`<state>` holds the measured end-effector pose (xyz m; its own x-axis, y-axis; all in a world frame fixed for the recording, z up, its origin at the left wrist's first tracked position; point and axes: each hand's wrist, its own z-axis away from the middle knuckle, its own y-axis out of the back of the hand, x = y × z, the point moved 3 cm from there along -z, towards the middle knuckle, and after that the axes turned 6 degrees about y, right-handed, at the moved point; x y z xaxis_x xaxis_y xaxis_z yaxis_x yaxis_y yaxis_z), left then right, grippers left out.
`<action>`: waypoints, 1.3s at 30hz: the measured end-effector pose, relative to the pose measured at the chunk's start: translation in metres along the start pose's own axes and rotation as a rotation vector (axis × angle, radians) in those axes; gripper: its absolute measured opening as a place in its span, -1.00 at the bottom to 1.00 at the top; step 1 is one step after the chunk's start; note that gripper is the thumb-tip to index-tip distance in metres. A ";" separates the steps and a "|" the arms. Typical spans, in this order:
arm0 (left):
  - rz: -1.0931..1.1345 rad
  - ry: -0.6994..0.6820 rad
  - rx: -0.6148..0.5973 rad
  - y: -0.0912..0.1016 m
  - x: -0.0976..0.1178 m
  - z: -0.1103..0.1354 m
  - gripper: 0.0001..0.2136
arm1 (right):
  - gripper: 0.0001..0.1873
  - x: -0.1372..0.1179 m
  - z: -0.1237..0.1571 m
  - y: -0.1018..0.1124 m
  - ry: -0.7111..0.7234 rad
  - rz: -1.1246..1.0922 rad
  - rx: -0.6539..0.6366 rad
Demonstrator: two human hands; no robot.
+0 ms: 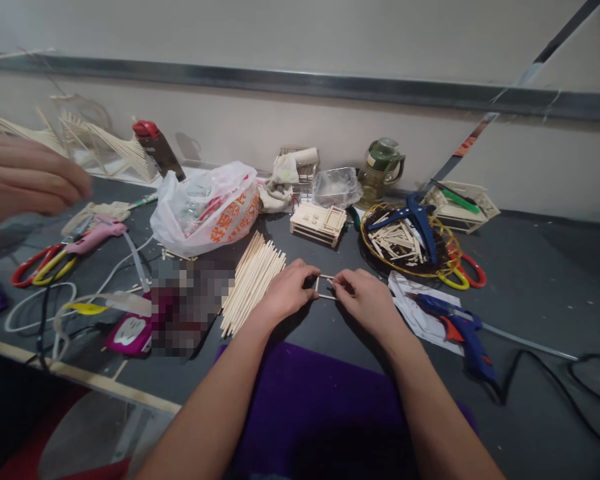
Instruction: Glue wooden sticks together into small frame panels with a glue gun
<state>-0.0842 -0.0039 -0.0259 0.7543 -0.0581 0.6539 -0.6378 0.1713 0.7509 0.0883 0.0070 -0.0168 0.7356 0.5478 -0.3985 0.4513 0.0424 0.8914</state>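
A small rectangular frame of thin wooden sticks (325,297) lies on the dark table between my hands. My left hand (293,290) is closed, thumb and finger pinching the frame's left end. At the other end my right hand (365,297) pinches a short piece of stick (331,281) over the frame; its far end is hidden by the fingers. Beside my left wrist lies a bundle of long wooden sticks (253,283). Right of my right hand, a blue glue gun (460,330) rests partly on white paper sheets (410,303).
A yellow-rimmed basket (447,267) holds cut sticks and a blue clamp-like tool (425,223). Behind my hands stand a small stick-built model (317,223), a plastic bag (205,213) and a green jug (383,170). Another person's hand (27,180) hovers at left, near a pink glue gun (97,237).
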 end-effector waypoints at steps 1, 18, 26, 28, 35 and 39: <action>0.000 0.003 -0.003 -0.001 0.001 0.000 -0.65 | -0.87 0.002 0.002 0.002 -0.007 0.007 -0.006; -0.004 -0.047 -0.025 -0.008 0.008 0.002 -0.64 | -0.88 0.003 0.010 0.012 -0.011 -0.057 -0.129; -0.002 -0.066 -0.054 -0.011 0.020 0.006 -0.66 | -0.87 0.004 0.016 0.026 0.043 0.007 -0.114; -0.001 -0.072 -0.057 -0.012 0.020 0.006 -0.66 | -0.88 -0.001 0.015 0.023 0.115 0.052 -0.103; 0.014 -0.060 -0.082 -0.011 0.019 0.004 -0.64 | -0.85 -0.004 0.013 0.011 0.193 0.203 -0.129; 0.020 -0.051 -0.091 -0.012 0.018 0.003 -0.62 | -0.83 -0.003 0.014 0.010 0.206 0.209 -0.152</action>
<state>-0.0638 -0.0101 -0.0227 0.7316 -0.1031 0.6739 -0.6337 0.2617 0.7280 0.0978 -0.0058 -0.0103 0.6797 0.7146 -0.1651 0.2095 0.0265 0.9775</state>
